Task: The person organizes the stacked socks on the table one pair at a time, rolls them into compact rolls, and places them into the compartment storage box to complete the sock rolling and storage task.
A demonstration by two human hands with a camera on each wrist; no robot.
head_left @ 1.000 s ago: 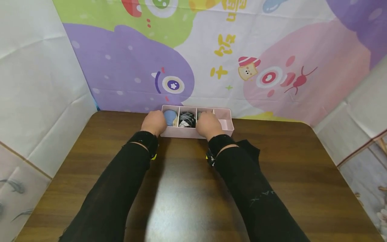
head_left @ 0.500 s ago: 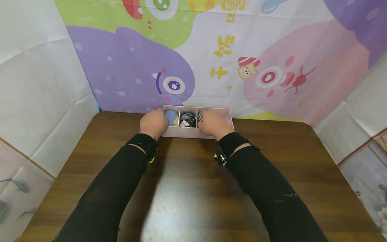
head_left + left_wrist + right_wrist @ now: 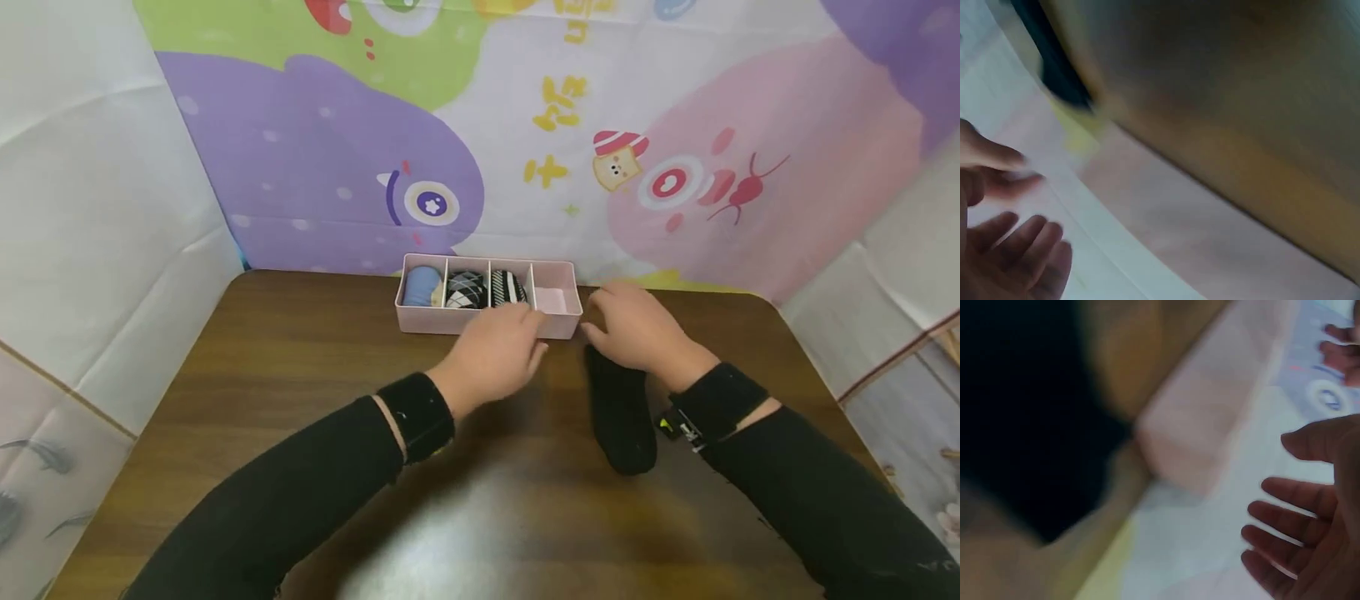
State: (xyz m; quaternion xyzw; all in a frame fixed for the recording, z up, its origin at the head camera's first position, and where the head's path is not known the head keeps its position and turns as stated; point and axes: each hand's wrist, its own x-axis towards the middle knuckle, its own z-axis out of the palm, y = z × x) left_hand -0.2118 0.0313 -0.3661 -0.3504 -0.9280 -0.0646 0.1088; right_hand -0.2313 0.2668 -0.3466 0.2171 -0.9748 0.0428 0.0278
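A black sock (image 3: 621, 412) lies lengthwise on the table, to the right of a pink divided box (image 3: 427, 319). My right hand (image 3: 637, 327) is over the sock's far end, and the right wrist view shows its fingers (image 3: 1285, 525) spread with nothing held. My left hand (image 3: 491, 354) hovers in front of the box and hides part of its front wall. Its fingers (image 3: 1016, 259) look loosely bent and hold nothing. Inside the box sit a blue rolled sock (image 3: 422, 286), a black-and-white checked one (image 3: 467, 290) and a black-and-white striped one (image 3: 508, 287), each in its own compartment.
The box's rightmost compartment (image 3: 551, 297) shows its bare pink floor. Behind the box, a cartoon-printed cloth (image 3: 337, 167) hangs at the back edge of the brown wooden table (image 3: 300, 367). White panels (image 3: 112, 208) flank it.
Both hands have left the box. My left hand moved right and nearer, from the box's left end to its front. My right hand moved right, over the black sock, now in plain sight.
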